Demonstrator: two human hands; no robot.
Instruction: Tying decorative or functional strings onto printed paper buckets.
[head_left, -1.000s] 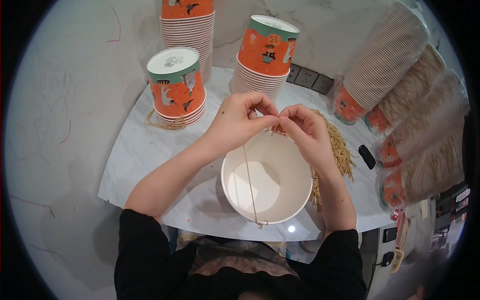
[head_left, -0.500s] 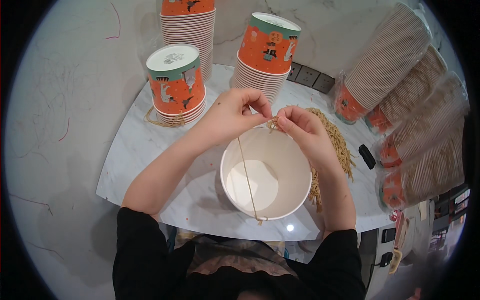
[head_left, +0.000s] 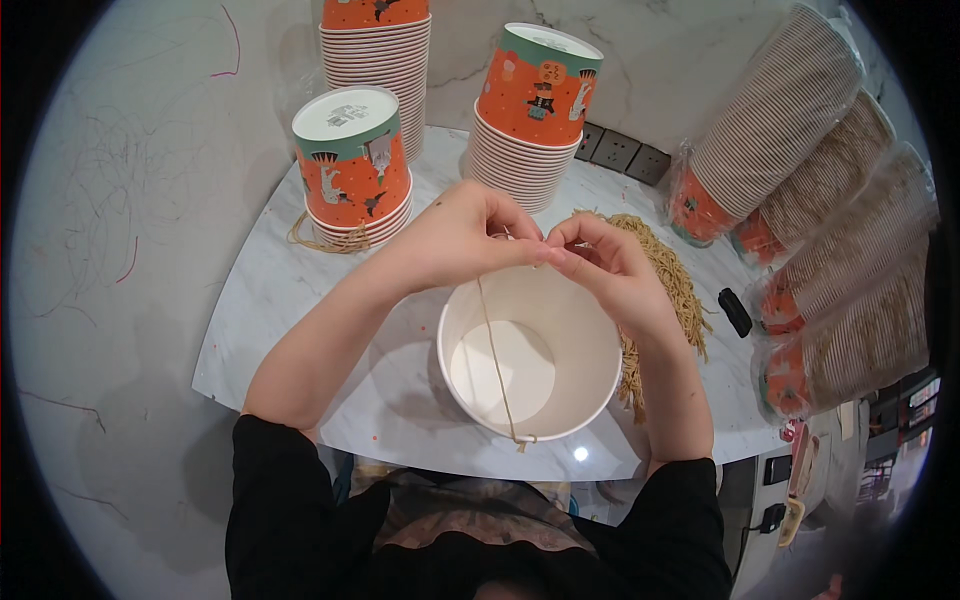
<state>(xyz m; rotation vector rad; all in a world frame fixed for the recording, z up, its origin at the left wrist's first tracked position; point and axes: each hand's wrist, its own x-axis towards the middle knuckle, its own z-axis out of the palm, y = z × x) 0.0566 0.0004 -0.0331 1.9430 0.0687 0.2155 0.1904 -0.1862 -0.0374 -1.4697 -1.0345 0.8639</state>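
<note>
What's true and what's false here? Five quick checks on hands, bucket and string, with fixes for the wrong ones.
1. The left hand and right hand come together by the far rim of the white bucket. True.
2. The bucket is upside down. False: its opening faces up.
3. A string crosses the bucket's opening to the near rim. True.
4. The right hand lies flat on the table. False: it is raised, its thumb and fingers pinched close to the left hand's.
5. A pile of tan strings lies to the right of the bucket. True.
</note>
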